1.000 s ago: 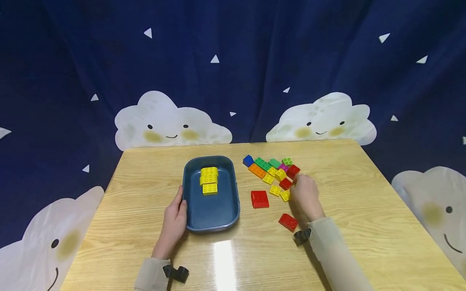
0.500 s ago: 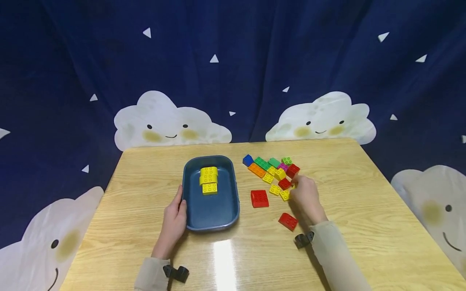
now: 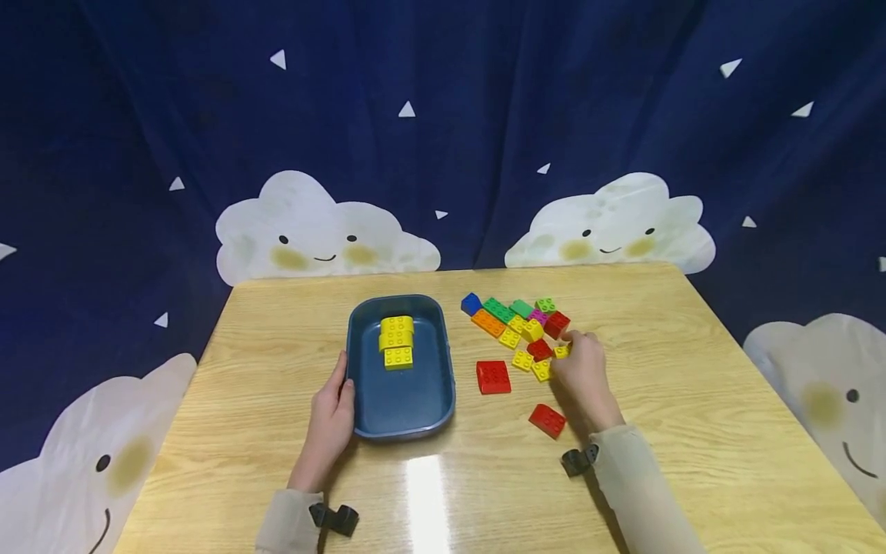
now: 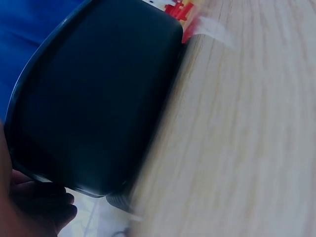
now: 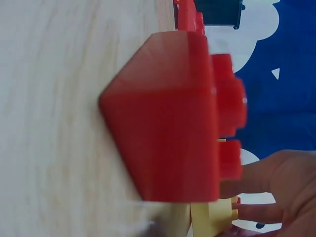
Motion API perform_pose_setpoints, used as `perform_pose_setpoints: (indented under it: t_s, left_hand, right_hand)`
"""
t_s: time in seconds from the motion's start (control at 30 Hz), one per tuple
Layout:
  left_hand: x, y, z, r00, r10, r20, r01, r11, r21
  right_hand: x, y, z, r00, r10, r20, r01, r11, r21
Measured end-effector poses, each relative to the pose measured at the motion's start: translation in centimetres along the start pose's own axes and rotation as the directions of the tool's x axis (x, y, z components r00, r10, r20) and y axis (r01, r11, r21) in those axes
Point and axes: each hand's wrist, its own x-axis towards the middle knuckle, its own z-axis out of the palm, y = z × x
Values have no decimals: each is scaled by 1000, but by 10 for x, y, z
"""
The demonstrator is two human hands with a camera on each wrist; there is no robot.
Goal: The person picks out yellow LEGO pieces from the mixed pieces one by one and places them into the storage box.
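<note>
On the left, my left hand (image 3: 332, 412) grips the side of a dark blue tray (image 3: 370, 419), thumb at the rim and fingers along the outer wall. Inside the tray lie several yellow toy bricks (image 3: 398, 342). My right hand (image 3: 584, 377) is at the near right side of a loose brick pile, its fingers round a small yellow brick (image 3: 562, 352), which the hand partly hides. Another yellow brick (image 3: 542, 370) and a red brick (image 3: 539, 351) lie beside the fingertips. In the right wrist view, a sloped red brick (image 5: 163, 118) fills the foreground, before the hand (image 5: 286, 187).
Blue (image 3: 471, 304), orange (image 3: 487, 322), green, pink and more yellow bricks lie together on the wooden table (image 3: 657, 346). Two red bricks stand apart, one rounded (image 3: 494, 377) and one sloped (image 3: 547, 421). A dark blue curtain (image 3: 443, 138) hangs behind the table.
My right hand has shifted slightly right, and its index finger has spread away from the thumb, showing more of the yellow brick. The left hand and tray stay in place.
</note>
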Motion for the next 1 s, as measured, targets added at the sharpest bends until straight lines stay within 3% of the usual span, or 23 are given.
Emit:
perform_pose_setpoints:
  t_s: [0.17,0.47,0.63,0.83,1.0]
  left_hand:
    - [0,1,0,1000,1,-4,-1,1000,4]
    - [0,1,0,1000,13,-15,-13,1000,2]
    - [-1,1,1,1000,11,-19,-11,1000,1]
    - [0,2,1,1000,20,-12,-20,1000,2]
    - [0,2,0,1000,17,-14,-17,1000,2]
  right_hand:
    - [-1,1,-3,999,41,27,-42,998,37]
    - [-6,3,-1,996,93,-6,-92,994,63]
    - [-6,4,0,997,71,-41,-69,997,40]
    - [-10,2,-5,997,74,-30,-72,995,63]
    - [-12,-5,-11,998,27,-49,-24,998,58]
